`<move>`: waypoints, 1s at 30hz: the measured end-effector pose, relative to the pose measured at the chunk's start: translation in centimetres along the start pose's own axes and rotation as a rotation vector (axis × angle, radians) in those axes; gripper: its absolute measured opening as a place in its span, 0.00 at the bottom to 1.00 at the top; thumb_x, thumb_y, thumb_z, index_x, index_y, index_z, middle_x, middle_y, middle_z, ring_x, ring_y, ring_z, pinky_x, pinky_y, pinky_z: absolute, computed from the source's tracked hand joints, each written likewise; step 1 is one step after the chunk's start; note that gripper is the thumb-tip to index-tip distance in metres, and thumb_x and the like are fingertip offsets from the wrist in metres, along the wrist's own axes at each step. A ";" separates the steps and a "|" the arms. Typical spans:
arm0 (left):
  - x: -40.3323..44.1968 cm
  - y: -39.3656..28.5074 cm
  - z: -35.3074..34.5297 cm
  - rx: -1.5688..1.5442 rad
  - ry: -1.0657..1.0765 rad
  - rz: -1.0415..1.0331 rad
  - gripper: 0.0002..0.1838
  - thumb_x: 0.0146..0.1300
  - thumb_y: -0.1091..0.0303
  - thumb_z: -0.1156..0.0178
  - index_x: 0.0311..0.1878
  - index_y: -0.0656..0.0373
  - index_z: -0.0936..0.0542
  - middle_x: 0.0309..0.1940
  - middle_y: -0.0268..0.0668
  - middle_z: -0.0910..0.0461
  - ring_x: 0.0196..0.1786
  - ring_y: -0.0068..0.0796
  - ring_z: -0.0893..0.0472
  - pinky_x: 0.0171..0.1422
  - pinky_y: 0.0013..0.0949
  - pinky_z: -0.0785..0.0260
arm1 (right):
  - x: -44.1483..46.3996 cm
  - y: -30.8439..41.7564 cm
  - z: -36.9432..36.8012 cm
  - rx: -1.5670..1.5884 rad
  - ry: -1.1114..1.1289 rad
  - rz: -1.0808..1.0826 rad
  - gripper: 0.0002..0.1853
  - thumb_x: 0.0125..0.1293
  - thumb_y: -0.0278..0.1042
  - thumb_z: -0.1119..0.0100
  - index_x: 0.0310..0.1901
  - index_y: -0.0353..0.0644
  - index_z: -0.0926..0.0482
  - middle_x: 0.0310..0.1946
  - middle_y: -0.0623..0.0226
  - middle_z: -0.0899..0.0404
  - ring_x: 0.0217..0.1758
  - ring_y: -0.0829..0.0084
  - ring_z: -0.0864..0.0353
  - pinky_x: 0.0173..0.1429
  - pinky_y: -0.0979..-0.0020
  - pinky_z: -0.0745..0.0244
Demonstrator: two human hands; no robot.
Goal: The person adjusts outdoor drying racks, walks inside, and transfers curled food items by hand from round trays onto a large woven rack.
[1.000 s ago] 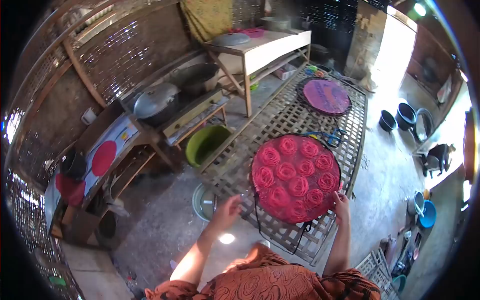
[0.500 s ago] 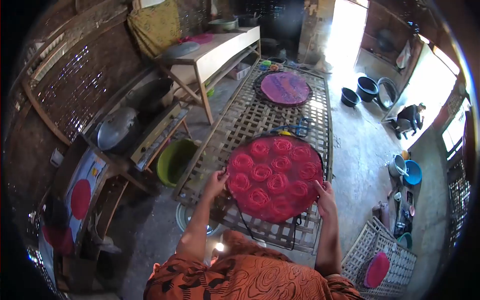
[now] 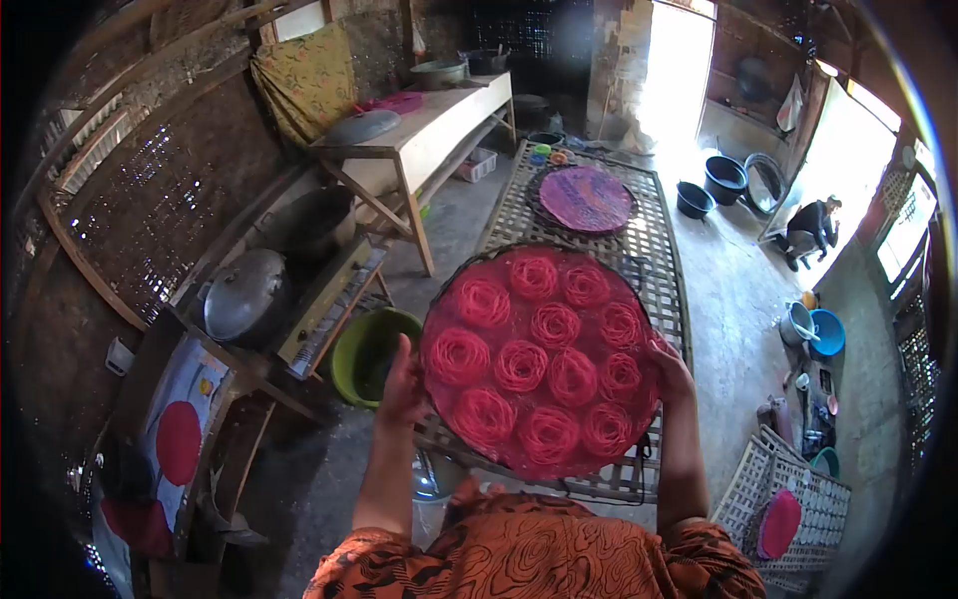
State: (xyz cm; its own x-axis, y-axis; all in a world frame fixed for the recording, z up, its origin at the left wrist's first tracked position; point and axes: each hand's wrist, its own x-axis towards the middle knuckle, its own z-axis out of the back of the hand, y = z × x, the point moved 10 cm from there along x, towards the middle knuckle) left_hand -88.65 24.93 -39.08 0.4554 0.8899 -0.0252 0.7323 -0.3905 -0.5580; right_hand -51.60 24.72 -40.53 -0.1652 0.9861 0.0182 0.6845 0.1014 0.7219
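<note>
Both my hands hold a round tray (image 3: 521, 365) lined in red, which carries several coiled red noodle-like nests. My left hand (image 3: 403, 384) grips the tray's left rim, with the thumb pointing up. At the right rim, my right hand (image 3: 674, 371) is closed on the edge. The tray appears raised over a woven bamboo lattice table (image 3: 654, 235) and hides part of it. Farther back on the lattice lies a round purple-pink piece (image 3: 586, 199) on a dark rim.
On the left are a green basin (image 3: 371, 354), a lidded pot (image 3: 245, 296) and a wooden table (image 3: 399, 145). Black tubs (image 3: 725, 178) and a crouching person (image 3: 810, 232) are at the right. A lattice rack (image 3: 813, 499) stands lower right.
My left hand has reached the tray's left rim and closed on it. The tray has come up off the lattice, nearer to me, and looks larger. The view has turned rightward.
</note>
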 end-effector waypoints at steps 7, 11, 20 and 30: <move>-4.1 -2.1 3.7 0.272 -0.165 0.001 0.35 0.71 0.40 0.65 0.71 0.55 0.43 0.66 0.40 0.34 0.66 0.39 0.31 0.68 0.46 0.36 | 9.1 -4.5 -1.8 -0.228 -0.037 -0.133 0.20 0.70 0.30 0.48 0.62 0.42 0.33 0.47 0.72 0.22 0.44 0.79 0.19 0.46 0.75 0.19; -4.6 -2.8 6.9 0.275 -0.276 -0.095 0.33 0.71 0.42 0.61 0.70 0.56 0.41 0.64 0.41 0.32 0.62 0.39 0.26 0.63 0.45 0.30 | 11.8 -6.8 -1.8 -0.269 0.012 -0.250 0.13 0.73 0.38 0.50 0.54 0.44 0.27 0.38 0.76 0.20 0.37 0.83 0.20 0.40 0.77 0.20; -3.8 -7.5 9.6 0.133 -0.292 -0.168 0.31 0.71 0.43 0.57 0.68 0.55 0.39 0.62 0.40 0.30 0.61 0.40 0.26 0.63 0.48 0.30 | 3.0 3.5 6.3 -1.128 -0.501 0.230 0.16 0.65 0.43 0.39 0.48 0.41 0.21 0.37 0.69 0.19 0.36 0.78 0.21 0.41 0.72 0.24; 19.9 -6.5 11.0 0.024 -0.177 -0.337 0.36 0.69 0.38 0.61 0.72 0.53 0.44 0.69 0.39 0.38 0.68 0.43 0.35 0.70 0.49 0.38 | -0.6 1.5 8.8 -1.940 -0.819 0.078 0.26 0.56 0.41 0.33 0.58 0.53 0.25 0.68 0.59 0.39 0.68 0.51 0.38 0.69 0.50 0.41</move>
State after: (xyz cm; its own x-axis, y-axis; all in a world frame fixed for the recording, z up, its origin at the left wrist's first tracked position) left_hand -89.88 47.79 -45.09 0.0949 0.9952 0.0216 0.8132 -0.0650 -0.5784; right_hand -44.20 25.43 -45.51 0.4651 0.8544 0.2314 -0.8550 0.3658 0.3677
